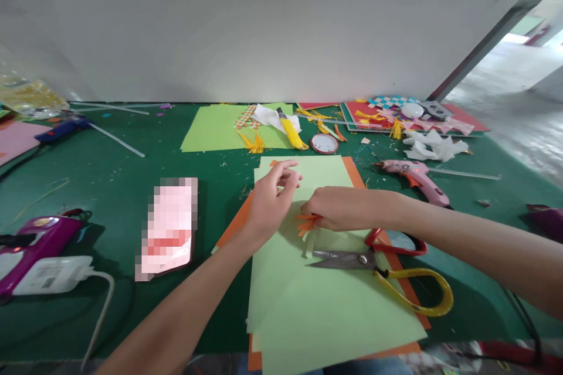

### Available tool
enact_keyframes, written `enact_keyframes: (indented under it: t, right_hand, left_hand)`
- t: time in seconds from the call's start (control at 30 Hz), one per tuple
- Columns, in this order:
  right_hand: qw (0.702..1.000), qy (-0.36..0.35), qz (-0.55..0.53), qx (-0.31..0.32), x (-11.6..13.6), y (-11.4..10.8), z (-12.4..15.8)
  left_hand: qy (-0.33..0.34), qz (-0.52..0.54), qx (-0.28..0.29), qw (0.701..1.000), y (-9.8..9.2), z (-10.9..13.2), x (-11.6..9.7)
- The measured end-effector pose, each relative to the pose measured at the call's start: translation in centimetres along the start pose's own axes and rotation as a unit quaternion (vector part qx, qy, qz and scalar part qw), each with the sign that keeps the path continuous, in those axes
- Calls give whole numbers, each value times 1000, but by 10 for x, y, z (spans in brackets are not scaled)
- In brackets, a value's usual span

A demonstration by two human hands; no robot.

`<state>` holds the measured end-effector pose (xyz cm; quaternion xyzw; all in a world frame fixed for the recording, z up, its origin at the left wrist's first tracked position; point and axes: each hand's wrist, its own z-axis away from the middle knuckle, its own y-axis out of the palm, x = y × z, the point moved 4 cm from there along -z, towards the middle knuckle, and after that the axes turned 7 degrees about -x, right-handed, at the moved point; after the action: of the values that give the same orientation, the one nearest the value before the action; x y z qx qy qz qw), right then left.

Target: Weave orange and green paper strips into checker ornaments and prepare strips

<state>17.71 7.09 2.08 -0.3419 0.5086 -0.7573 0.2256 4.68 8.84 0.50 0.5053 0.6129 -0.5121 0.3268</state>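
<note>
Two glue guns (416,171) (65,129) at three and nine o'clock, one phone (169,225) at eight, one pair of scissors (370,260) near five.

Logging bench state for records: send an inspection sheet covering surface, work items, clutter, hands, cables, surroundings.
Surface: green tabletop, small scraps scattered.
Work items: pale green sheets over orange sheets, scissors on top.
Clutter: phone, pink glue gun, yellow cutter, crumpled white tissue.
Hands: left hand above the sheets, apparently empty; right hand pinches orange paper strips.
Cables: white cable runs from white adapter by purple power strip.
Surroundings: grey panel behind; other people, nothing seen.
</note>
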Motion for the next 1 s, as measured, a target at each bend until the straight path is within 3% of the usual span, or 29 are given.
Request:
enact_keyframes:
  t: [0.13, 0.23, 0.37, 0.47, 0.6, 0.7, 0.77, 0.9, 1.0]
  right_hand:
    - [999, 19, 20, 20, 1, 1, 0]
    - [999, 17, -36, 34, -3, 2, -1]
    - [990, 49, -129, 19, -17, -11, 2]
    - [982, 75, -168, -48, -23, -33, 5]
    - [977, 61, -180, -101, -12, -48, 3]
    - [982, 42, -116, -142, -1, -44, -5]
    - [982, 29, -45, -182, 5, -40, -9]
    - [972, 28, -17, -232, 1, -43, -9]
    - [977, 35, -118, -176, -13, -50, 1]
  left_hand:
    - [1, 2, 2, 1000, -1, 1, 0]
    - [-12, 21, 0, 1000, -1, 1, 1]
    - [-69, 144, 15, 987, 1, 0, -1]
    - [-177, 278, 91, 940, 8, 3, -4]
    - [-306, 365, 199, 857, 19, 14, -9]
    - [-350, 425, 217, 806, 24, 19, -10]
    - [-373, 446, 191, 791, 24, 19, -8]
    - [-373, 427, 164, 807, 22, 17, -3]
    - [-353, 373, 202, 834, 21, 16, -1]
